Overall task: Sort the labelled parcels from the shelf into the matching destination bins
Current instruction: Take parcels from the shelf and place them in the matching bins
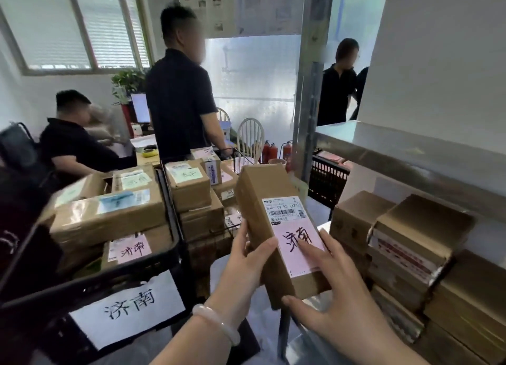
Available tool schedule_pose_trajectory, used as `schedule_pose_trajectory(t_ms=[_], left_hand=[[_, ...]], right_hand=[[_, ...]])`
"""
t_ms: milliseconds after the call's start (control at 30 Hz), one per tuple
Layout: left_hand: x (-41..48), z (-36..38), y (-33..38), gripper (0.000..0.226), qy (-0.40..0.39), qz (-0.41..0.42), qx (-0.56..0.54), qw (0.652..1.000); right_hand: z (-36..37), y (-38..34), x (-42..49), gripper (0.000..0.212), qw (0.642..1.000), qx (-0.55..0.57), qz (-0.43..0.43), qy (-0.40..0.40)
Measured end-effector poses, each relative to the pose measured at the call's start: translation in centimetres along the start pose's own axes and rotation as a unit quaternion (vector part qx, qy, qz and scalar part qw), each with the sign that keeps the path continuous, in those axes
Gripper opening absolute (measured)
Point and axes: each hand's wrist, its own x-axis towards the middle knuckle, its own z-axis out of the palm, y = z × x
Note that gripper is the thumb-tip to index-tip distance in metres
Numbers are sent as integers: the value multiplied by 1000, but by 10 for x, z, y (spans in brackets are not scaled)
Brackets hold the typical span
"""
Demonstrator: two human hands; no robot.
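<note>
Left hand (246, 260), right hand (334, 296) both grip long brown cardboard parcel (260, 197), axis up-frame; matching black bin (82, 284) lower left, nearer left hand.

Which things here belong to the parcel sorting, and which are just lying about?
Job: long brown cardboard parcel with pink label; black bin with white paper sign; stacked brown cardboard parcels on the shelf.
Lying about: red fire extinguishers; white wooden chair; green potted plant.
</note>
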Motion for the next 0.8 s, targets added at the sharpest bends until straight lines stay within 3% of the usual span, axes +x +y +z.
schedule_pose_trajectory(t_ms=[167, 433, 700, 800], left_hand=[[17, -64, 47, 108, 74, 77, 82, 991], [32, -193, 100, 69, 236, 103, 183, 949], [44, -278, 118, 57, 260, 70, 244, 932], [47, -307, 123, 49, 286, 93, 234, 925]], right_hand=[[42, -30, 66, 80, 997, 37, -64, -16], [135, -90, 161, 76, 991, 59, -101, -68], [211, -136, 220, 84, 992, 36, -89, -85], [229, -139, 228, 84, 981, 51, -131, -134]])
